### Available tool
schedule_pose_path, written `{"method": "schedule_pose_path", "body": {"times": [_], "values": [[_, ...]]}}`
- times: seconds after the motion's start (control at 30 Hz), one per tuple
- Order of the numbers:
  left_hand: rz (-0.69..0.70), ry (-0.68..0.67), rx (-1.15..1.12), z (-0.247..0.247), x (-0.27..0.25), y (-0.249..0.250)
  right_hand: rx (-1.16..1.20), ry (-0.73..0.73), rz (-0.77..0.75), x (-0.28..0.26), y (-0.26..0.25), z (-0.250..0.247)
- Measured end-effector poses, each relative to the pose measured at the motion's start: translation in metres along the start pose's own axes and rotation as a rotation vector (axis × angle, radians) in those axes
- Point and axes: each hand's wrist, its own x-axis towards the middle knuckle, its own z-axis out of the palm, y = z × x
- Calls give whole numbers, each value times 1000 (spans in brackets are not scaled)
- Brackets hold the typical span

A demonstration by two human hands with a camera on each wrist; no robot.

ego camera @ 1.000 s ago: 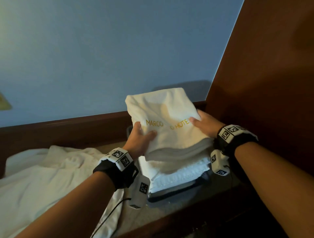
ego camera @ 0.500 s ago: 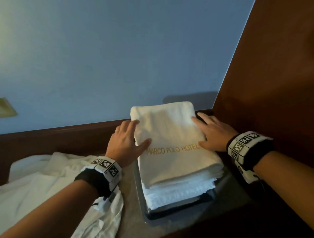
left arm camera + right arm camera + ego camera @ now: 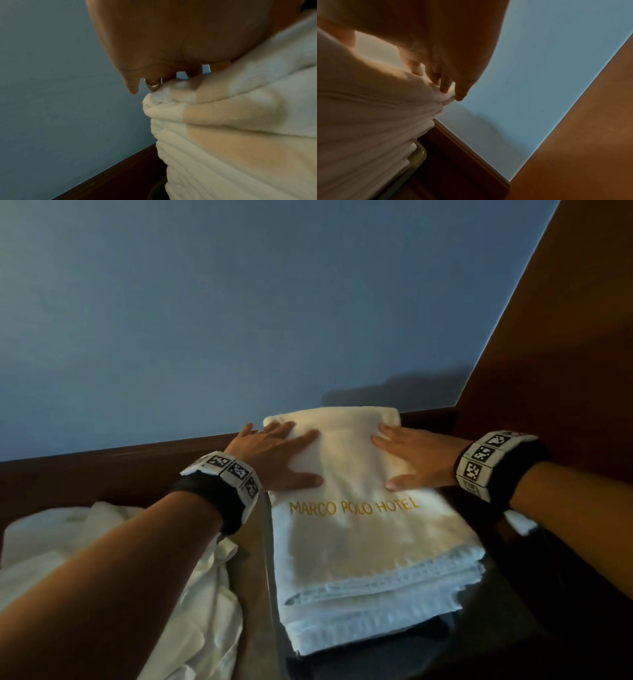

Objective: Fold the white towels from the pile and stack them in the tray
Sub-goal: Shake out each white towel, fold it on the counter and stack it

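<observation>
Pressing | left hand (image 3: 274,455) flat | right hand (image 3: 419,455) flat | top towel (image 3: 359,529)

Both forearms reach toward 12 o'clock; the left hand (image 3: 274,455) and right hand (image 3: 416,455) lie flat, fingers straight and spread, thumbs pointing inward.

bare forearms, uncovered by any sleeve, are seen in the head view. each wrist is wrapped in a black band (image 3: 527,470) topped by a row of white square blocks (image 3: 486,453) printed with black-and-white coded markers; a matching band (image 3: 212,501) and marker blocks (image 3: 229,470) are worn on the other wrist. a thin metallic ring (image 3: 153,85) is worn on one finger of the left hand (image 3: 274,457).
</observation>
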Motion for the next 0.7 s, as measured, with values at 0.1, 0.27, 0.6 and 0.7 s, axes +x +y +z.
{"method": "schedule_pose_path", "body": {"times": [0.1, 0.27, 0.6, 0.7], "values": [[-24, -26, -65, 12, 12, -9, 87, -2, 14, 7, 3, 13], [-16, -60, -220, 25, 14, -4, 164, 3, 74, 3, 0, 34], [0, 100, -111, 11, -32, 30, 141, 248, 33, -62, -38, 33], [17, 156, -116, 14, -61, 50, 266, 265, 89, -84, -49, 34]]}}
